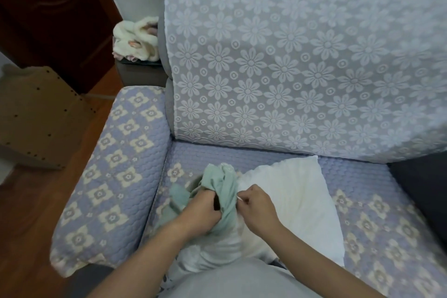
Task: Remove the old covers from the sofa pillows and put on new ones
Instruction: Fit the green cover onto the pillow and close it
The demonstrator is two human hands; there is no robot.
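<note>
Head view looks down over my two forearms onto the sofa seat (377, 220), which is quilted in lilac with cream flower patches. A white pillow (290, 203) lies on that seat, its far corner pointing toward the backrest and its near end bunched up against my lap. Over the pillow's left end sits a crumpled green cover (223, 184), gathered into folds — part of it trails down to the left onto the seat.

My left hand (200, 210) grips the green cover, its fingers curled tight into the bunched cloth. My right hand (257, 207) sits just beside it on the pillow, fingers curled together and pinching something small and pale at the cover's edge; I cannot tell whether that is a zip pull or a fold of cloth.

The backrest (290, 75) wears a lace throw with a daisy pattern. The armrest (113, 172) on the left carries the same lilac quilting as the seat. A dark cushion (425, 189) shows at the right edge of the seat — well apart from the pillow. Behind the armrest, a fluffy cream bundle (135, 38) rests on a small dark stand, and a perforated cardboard panel (41, 113) stands on the wooden floor.
</note>
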